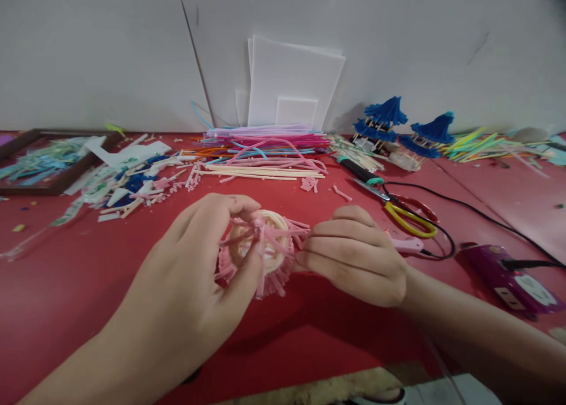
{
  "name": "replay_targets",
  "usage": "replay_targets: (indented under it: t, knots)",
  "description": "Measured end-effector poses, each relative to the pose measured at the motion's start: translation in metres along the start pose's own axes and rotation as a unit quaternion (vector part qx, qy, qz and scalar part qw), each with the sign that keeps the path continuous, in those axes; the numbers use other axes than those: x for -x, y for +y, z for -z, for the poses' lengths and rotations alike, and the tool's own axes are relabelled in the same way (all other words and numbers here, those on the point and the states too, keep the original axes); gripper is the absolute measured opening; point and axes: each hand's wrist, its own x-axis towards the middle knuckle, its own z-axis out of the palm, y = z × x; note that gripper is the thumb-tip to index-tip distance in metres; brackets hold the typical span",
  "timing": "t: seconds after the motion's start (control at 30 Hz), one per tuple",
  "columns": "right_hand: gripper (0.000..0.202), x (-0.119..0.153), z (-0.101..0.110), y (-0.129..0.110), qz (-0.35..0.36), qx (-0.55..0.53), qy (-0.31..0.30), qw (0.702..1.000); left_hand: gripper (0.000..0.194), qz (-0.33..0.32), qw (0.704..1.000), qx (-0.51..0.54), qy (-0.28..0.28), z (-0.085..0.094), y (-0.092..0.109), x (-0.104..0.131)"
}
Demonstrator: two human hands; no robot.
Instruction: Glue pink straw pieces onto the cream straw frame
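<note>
Sitting between both hands (188,263) (360,254) is a fringed ring (274,235).

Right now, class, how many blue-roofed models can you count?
2. The left model stands near the grey wall, right of the white sheets; the right model stands beside it, left of the yellow-green strips.

A red tabletop (269,346), strewn with craft pieces.
Coloured strips (269,141) are heaped at upper centre; at left, mixed scraps (135,184) are scattered beside a brown frame (55,185). Blue-roofed models (384,110) are stood at upper right, with scissors (390,209) and a purple box (495,272) set lower.
</note>
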Motion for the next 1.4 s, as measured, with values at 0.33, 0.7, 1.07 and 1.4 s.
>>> replay_targets:
  t: [0.33, 0.7, 1.07, 1.4]
  knots:
    - [0.012, -0.004, 0.0, 0.007, 0.011, 0.005, -0.013, 1.0, 0.024, 0.005, 0.999, 0.028, -0.024, -0.002, 0.0, 0.002]
    - [0.009, -0.004, -0.01, 0.01, 0.026, 0.026, 0.024, 0.999, 0.027, 0.002, 0.999, 0.035, -0.037, -0.004, -0.001, 0.004]
    - [0.019, -0.006, -0.016, 0.002, 0.022, 0.067, 0.067, 0.995, 0.018, -0.011, 0.999, 0.033, 0.01, -0.008, -0.001, -0.002]
    - [0.014, -0.01, -0.011, -0.004, 0.011, 0.049, 0.029, 0.998, 0.016, -0.012, 0.999, 0.03, 0.033, -0.009, -0.003, -0.004]
